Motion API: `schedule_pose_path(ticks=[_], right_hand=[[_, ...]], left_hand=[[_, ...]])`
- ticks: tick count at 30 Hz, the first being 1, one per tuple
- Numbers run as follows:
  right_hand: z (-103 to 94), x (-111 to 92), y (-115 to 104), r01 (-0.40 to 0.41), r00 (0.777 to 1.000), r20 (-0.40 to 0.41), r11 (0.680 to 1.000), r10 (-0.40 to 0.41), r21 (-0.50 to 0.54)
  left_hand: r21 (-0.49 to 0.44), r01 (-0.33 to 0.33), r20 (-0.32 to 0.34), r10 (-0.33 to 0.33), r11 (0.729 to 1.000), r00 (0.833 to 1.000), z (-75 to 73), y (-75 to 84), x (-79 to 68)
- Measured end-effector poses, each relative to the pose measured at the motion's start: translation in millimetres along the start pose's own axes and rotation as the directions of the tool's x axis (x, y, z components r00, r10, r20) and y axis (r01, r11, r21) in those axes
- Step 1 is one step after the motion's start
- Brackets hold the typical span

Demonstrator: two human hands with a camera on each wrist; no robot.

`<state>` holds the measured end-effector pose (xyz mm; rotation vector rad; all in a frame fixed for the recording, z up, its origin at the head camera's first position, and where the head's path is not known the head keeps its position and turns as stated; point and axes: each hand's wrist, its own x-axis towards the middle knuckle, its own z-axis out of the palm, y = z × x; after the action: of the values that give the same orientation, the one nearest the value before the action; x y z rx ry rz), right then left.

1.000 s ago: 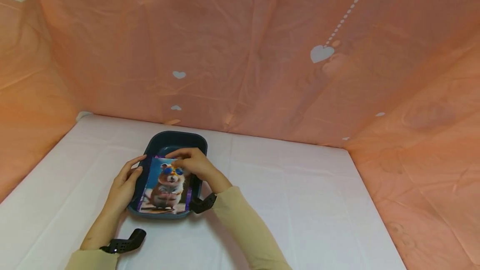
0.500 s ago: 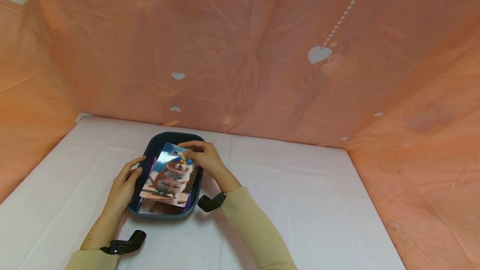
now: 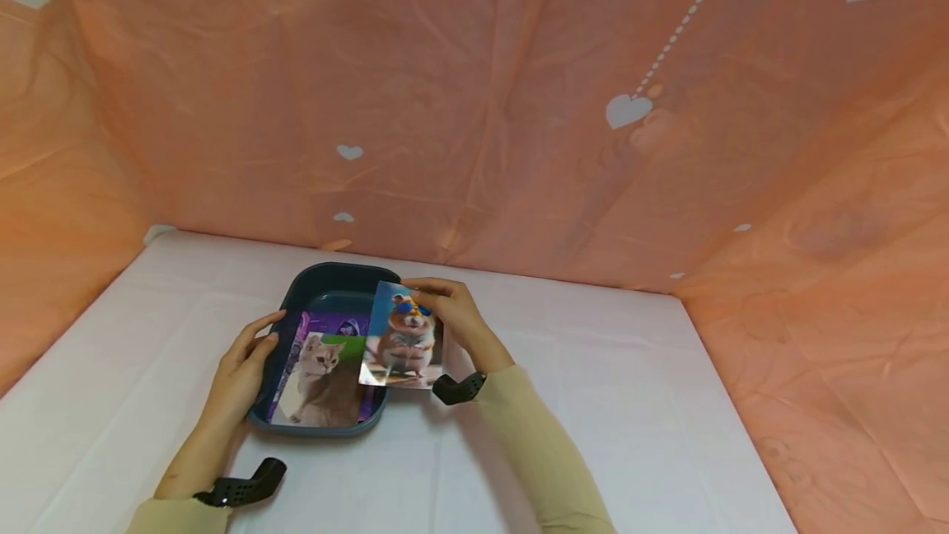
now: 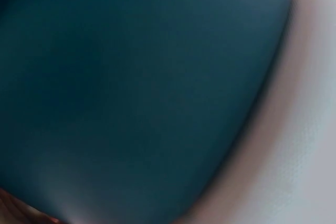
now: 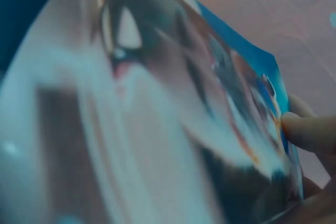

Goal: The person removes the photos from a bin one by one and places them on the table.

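Observation:
In the head view a dark teal tray (image 3: 343, 278) sits on the white-covered table. My left hand (image 3: 242, 358) holds its left side, thumb and index fingertip at the rim; the tray's outer wall (image 4: 142, 87) fills the left wrist view. My right hand (image 3: 461, 318) pinches the upper right edge of a picture card (image 3: 406, 344) showing a hamster in sunglasses. That card overlaps the tray's right rim. In the right wrist view the thumb (image 5: 310, 132) presses on the card's face. Inside the tray lies a cat picture card (image 3: 320, 381), over a purple picture card (image 3: 317, 320).
A white cloth (image 3: 593, 402) covers the table. Orange sheeting (image 3: 445, 105) with white hearts stands behind it and along both sides. Each wrist wears a black camera band (image 3: 245, 486).
My right hand has lifted the hamster card off the stack and carried it right, across the tray's rim, uncovering the cat card. The left hand stays at the tray.

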<state>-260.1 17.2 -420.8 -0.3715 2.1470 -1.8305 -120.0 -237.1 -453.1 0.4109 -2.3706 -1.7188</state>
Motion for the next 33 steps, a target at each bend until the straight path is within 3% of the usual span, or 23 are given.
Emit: schedule_pose_path(ticks=[18,33], right_hand=[[-41.0,1.1,19.6,-0.031,0.997,-0.071,0.997,0.026,-0.066],[-54.4,7.7,36.2,-0.068,0.993,-0.101,0.989,0.055,-0.130]], left_hand=[[-0.032,0.014,-0.007,-0.014,0.999,1.000,0.2,-0.1,1.7],[-0.059,-0.008,-0.008,0.008,0.998,1.000,1.3,-0.7,0.2]])
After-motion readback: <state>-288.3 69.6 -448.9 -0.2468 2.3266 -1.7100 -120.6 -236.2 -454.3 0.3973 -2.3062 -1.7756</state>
